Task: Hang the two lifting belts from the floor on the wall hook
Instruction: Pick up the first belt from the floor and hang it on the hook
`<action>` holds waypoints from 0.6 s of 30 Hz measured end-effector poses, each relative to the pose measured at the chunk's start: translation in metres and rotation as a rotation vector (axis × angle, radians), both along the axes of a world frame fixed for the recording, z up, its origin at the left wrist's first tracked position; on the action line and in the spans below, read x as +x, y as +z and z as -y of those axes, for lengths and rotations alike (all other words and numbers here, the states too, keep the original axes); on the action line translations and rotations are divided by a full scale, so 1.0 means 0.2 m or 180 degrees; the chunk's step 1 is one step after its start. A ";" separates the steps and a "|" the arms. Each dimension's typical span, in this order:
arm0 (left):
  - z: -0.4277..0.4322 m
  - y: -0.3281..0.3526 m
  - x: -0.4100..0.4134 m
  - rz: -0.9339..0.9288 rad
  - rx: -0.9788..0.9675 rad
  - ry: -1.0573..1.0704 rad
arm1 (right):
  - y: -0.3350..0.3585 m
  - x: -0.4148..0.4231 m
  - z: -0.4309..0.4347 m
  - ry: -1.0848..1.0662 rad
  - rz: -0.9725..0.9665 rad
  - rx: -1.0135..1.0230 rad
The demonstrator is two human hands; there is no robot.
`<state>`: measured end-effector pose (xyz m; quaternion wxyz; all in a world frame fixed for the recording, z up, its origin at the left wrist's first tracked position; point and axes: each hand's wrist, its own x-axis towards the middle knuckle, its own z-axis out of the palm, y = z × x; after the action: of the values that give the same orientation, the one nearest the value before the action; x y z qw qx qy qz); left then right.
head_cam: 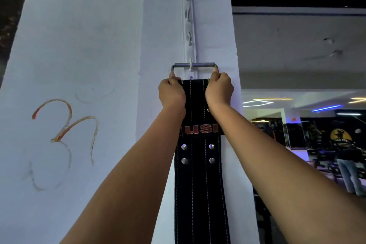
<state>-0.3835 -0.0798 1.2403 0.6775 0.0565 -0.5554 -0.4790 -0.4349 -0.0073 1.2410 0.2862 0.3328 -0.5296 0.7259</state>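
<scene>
A black lifting belt (200, 184) with white stitching, silver rivets and red lettering hangs flat against a white pillar. Its steel buckle (204, 65) sits across the lowest hook (190, 65) of a white hook rail (189, 31) that runs up the pillar. My left hand (172, 93) grips the belt's top left corner at the buckle. My right hand (219, 90) grips the top right corner, its fingers on the buckle's side bar. Only one belt is in view.
Several bare hooks stand higher on the rail. An orange scrawl (65, 130) marks the pillar's left face. To the right the room opens up, dim with coloured lights, and a person (345, 156) stands there.
</scene>
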 end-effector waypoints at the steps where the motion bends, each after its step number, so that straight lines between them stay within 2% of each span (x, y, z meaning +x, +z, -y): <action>1: -0.01 0.00 0.01 0.0032 0.0024 -0.0049 | 0.00 0.00 -0.01 0.0044 0.0009 0.0038; 11: -0.07 -0.13 0.19 0.0854 -0.0136 -0.0309 | -0.13 0.06 -0.14 0.0376 0.0024 0.0939; 18: -0.17 -0.30 0.40 0.1249 -0.0363 -0.0222 | -0.34 0.22 -0.29 0.0224 0.0084 0.1487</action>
<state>-0.3033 -0.0460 1.1805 0.5415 0.0910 -0.7045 -0.4496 -0.3909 0.0512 1.1738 0.1691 0.3987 -0.6750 0.5973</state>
